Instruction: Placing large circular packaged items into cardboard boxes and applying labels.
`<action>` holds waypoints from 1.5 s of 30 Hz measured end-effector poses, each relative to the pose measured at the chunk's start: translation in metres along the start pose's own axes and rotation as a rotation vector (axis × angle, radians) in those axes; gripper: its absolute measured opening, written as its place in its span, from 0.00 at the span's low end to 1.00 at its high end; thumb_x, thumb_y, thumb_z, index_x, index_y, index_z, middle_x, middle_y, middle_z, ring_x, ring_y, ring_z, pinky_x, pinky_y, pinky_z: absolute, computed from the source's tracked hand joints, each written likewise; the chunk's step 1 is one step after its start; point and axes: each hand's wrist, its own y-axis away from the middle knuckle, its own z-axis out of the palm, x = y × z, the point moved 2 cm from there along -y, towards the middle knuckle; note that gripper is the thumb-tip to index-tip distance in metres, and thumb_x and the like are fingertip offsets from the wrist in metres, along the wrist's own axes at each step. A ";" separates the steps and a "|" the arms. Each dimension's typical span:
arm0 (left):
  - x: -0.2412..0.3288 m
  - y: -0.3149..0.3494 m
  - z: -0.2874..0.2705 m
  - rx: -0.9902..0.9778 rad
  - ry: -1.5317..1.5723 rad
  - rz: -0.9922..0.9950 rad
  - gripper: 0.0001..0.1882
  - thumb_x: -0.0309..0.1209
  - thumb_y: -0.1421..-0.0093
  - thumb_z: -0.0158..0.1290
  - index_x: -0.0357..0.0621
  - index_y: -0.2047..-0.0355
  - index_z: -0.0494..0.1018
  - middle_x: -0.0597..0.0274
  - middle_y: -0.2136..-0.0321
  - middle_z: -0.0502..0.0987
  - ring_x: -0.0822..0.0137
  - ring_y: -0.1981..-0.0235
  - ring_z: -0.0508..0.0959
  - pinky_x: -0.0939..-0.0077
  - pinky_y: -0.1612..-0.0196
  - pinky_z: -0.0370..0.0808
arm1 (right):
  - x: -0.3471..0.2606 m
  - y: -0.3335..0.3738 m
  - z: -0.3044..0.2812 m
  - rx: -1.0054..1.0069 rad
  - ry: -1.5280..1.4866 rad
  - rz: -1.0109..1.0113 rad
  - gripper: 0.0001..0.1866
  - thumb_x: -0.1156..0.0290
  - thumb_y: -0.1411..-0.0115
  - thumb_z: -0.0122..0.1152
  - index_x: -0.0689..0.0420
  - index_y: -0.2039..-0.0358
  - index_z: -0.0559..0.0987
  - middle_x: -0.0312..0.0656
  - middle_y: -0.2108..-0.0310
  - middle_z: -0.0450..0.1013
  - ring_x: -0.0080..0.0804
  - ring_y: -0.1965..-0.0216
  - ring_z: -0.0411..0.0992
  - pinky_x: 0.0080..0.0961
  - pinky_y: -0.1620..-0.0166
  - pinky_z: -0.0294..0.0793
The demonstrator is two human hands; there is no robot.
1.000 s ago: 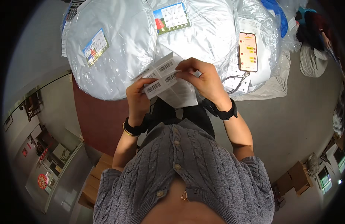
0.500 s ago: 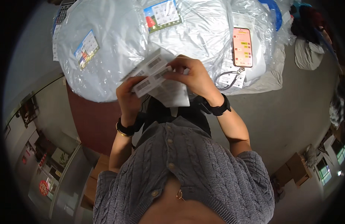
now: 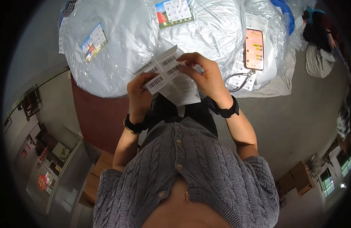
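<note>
A sheet of white barcode labels point(image 3: 164, 70) is held up in front of my body, tilted, with its backing paper point(image 3: 183, 91) hanging below. My left hand point(image 3: 140, 91) grips the sheet's left edge between thumb and fingers. At the sheet's right edge, my right hand point(image 3: 206, 76) has thumb and index finger pinched on a label. Whether that label is lifted from its backing I cannot tell. Just beyond the hands lie large round bundles in clear plastic point(image 3: 118, 53), silvery-white inside. A coloured printed card point(image 3: 174, 13) shows on one, and another card point(image 3: 94, 42) on its neighbour.
A phone point(image 3: 254, 49) with a lit screen lies on plastic-wrapped papers at the right, its dark strap point(image 3: 240, 80) looped beside it. A grey cloth bundle point(image 3: 319, 60) sits on the floor further right. Cardboard boxes point(image 3: 297, 178) stand at the lower right, others point(image 3: 101, 167) at lower left.
The view has shifted slightly, so hands and bundles appear a little further right. The label sheet is steadier and its barcodes sharper. Both hands keep their hold.
</note>
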 end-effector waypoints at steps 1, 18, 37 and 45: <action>-0.001 0.001 0.000 0.001 -0.002 0.000 0.10 0.14 0.48 0.55 0.32 0.64 0.75 0.59 0.69 0.80 0.75 0.67 0.78 0.82 0.62 0.75 | 0.001 0.000 0.000 -0.015 0.097 -0.078 0.08 0.75 0.48 0.65 0.59 0.66 0.80 0.42 0.74 0.75 0.31 0.72 0.72 0.24 0.66 0.71; -0.058 0.025 -0.066 0.437 0.229 -0.028 0.27 0.16 0.46 0.56 0.38 0.45 0.65 0.67 0.71 0.77 0.77 0.75 0.73 0.84 0.69 0.71 | -0.001 -0.027 0.010 0.115 -0.539 -0.041 0.17 0.82 0.40 0.55 0.63 0.51 0.69 0.42 0.59 0.72 0.24 0.58 0.72 0.20 0.53 0.71; -0.230 0.058 -0.158 0.314 0.954 -0.538 0.26 0.45 0.34 0.46 0.38 0.45 0.63 0.58 0.47 0.68 0.62 0.48 0.68 0.64 0.39 0.59 | 0.063 -0.079 0.022 0.371 -0.238 -0.004 0.26 0.79 0.44 0.59 0.59 0.44 0.66 0.42 0.51 0.66 0.25 0.52 0.67 0.20 0.51 0.69; -0.221 0.074 -0.263 0.703 0.794 -0.612 0.21 0.44 0.39 0.54 0.45 0.51 0.68 0.65 0.57 0.75 0.69 0.62 0.75 0.79 0.72 0.69 | 0.097 -0.107 0.020 0.407 -0.389 0.077 0.16 0.77 0.41 0.58 0.63 0.52 0.70 0.39 0.66 0.74 0.21 0.65 0.73 0.17 0.61 0.72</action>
